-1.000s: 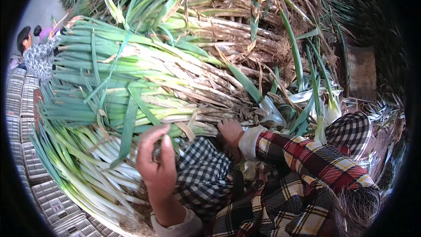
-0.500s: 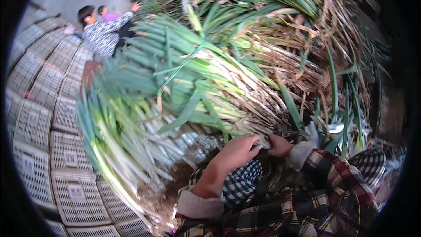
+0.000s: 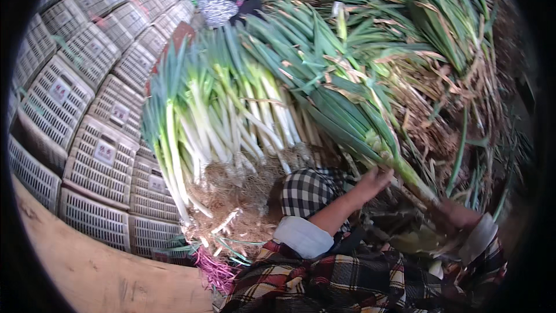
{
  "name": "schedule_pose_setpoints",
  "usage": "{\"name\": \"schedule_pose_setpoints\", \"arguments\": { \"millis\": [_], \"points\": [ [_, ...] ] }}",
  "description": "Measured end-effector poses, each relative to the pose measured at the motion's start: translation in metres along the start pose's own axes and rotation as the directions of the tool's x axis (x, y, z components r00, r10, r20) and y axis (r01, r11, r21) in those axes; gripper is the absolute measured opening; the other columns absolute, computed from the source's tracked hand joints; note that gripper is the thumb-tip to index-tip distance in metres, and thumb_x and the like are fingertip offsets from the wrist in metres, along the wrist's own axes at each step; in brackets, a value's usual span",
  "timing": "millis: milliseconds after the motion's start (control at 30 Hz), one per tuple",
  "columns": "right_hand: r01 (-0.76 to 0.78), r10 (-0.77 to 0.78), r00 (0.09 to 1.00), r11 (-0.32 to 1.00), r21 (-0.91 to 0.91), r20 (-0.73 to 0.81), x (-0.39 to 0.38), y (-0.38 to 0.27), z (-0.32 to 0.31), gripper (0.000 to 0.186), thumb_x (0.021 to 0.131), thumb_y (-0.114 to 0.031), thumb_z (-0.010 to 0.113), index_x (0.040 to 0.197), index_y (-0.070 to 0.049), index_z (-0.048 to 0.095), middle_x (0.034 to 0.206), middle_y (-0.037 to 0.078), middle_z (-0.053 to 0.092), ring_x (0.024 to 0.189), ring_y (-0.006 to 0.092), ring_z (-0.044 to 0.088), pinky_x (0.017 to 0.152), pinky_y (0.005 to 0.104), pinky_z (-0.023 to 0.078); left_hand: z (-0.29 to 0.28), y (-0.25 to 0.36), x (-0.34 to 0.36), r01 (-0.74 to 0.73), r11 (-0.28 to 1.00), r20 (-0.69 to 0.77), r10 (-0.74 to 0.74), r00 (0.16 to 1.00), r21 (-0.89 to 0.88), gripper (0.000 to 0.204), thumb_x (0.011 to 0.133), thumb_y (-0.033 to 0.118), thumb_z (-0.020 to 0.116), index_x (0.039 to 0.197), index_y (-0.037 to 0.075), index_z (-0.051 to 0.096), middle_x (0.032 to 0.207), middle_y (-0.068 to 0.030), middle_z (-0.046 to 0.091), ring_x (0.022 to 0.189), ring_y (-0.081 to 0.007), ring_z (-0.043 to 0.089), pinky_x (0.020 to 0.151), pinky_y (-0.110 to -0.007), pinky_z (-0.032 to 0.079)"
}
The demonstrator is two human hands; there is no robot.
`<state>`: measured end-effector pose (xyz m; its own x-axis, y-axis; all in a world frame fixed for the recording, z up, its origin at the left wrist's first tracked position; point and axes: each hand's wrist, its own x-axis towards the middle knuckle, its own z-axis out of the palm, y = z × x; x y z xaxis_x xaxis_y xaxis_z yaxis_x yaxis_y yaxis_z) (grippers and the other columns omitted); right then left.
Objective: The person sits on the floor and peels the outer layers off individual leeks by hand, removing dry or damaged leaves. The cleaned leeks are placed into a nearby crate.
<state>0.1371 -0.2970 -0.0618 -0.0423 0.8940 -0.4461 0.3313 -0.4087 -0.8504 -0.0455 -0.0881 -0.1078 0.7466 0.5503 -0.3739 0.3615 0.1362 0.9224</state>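
A large green onion (image 3: 410, 176) lies slantwise in front of me, its leaves up and left, its pale end down and right. My left hand (image 3: 373, 185) is closed on its stalk, below where the leaves fan out. My right hand (image 3: 461, 217), blurred, is closed at the pale root end; its fingers are partly smeared. Left of my hands, cleaned green onions (image 3: 223, 117) lie in a row with white stalks and roots toward me. Behind the held one is a heap of untrimmed green onions (image 3: 443, 29) with dry brown leaves.
Stacked pale slatted plastic crates (image 3: 98, 153) fill the left side. A wooden board (image 3: 110, 272) runs along the lower left, beside a bunch of purple-pink ties (image 3: 215, 269). My knee in checkered cloth (image 3: 310, 191) sits before the row. A person in patterned clothing (image 3: 219, 3) works farther back.
The view has swung left and down. My hands were close together; now they are apart, right hand farther right, with a green onion stretched between them.
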Motion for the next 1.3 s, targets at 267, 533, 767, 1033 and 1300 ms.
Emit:
{"name": "schedule_pose_setpoints", "arguments": {
  "millis": [267,533,767,1033,1300],
  "points": [
    [-0.41,0.584,0.803,0.686,0.601,-0.12,-0.135,-0.064,-0.015,0.034,0.087,-0.031,0.045,0.102,-0.001,0.049,0.086,0.003,0.055,0.076,0.0076,0.05,0.063,0.0223,0.043,0.033,0.04,-0.013,0.089,0.89,0.46,0.143,0.876,-0.447,0.041,0.083,0.032,0.051,0.108,0.0,0.046,0.103,-0.0107,0.053,0.095,-0.0209,0.052,0.083,-0.036,0.042],
    [-0.209,0.674,0.59,0.659,0.722,-0.444,-0.245,-0.065,0.03,0.031,0.088,-0.026,0.043,0.104,-0.001,0.05,0.07,-0.001,0.051,0.06,0.0065,0.045,0.052,0.0213,0.039,0.103,0.07,-0.02,0.008,0.845,0.552,0.342,0.761,-0.535,0.043,0.081,0.034,0.052,0.114,0.008,0.043,0.105,-0.0066,0.052,0.097,-0.0194,0.05,0.084,-0.036,0.04],
    [-0.022,-0.078,0.509,0.994,-0.103,-0.857,-0.172,-0.078,0.054,0.032,0.088,-0.023,0.041,0.107,0.002,0.047,0.072,0.007,0.054,0.059,0.0105,0.049,0.054,0.026,0.041,0.118,0.169,-0.025,0.024,0.511,0.387,0.619,0.683,-0.86,0.05,0.079,0.045,0.048,0.114,0.009,0.042,0.107,-0.0043,0.051,0.101,-0.019,0.046,0.088,-0.036,0.037],
    [-0.159,0.123,0.674,0.987,0.019,-0.728,-0.13,-0.093,0.006,0.038,0.089,-0.034,0.037,0.099,-0.002,0.055,0.073,0.014,0.058,0.064,0.0197,0.054,0.064,0.0316,0.044,0.074,0.159,0.006,0.076,0.358,0.275,0.548,0.79,-0.931,0.062,0.07,0.054,0.052,0.109,0.006,0.046,0.103,-0.0081,0.052,0.096,-0.0251,0.047,0.088,-0.043,0.036],
    [-0.384,0.386,0.921,0.923,0.033,-0.062,-0.127,-0.095,-0.015,0.038,0.088,-0.031,0.039,0.105,0.001,0.051,0.092,0.009,0.059,0.08,0.013,0.05,0.075,0.0277,0.041,0.074,0.149,-0.01,-0.096,0.427,0.289,0.744,0.602,-0.899,0.072,0.057,0.071,0.048,0.092,0.009,0.05,0.081,-0.0026,0.05,0.075,-0.0204,0.045,0.065,-0.033,0.04]
  ]
}}
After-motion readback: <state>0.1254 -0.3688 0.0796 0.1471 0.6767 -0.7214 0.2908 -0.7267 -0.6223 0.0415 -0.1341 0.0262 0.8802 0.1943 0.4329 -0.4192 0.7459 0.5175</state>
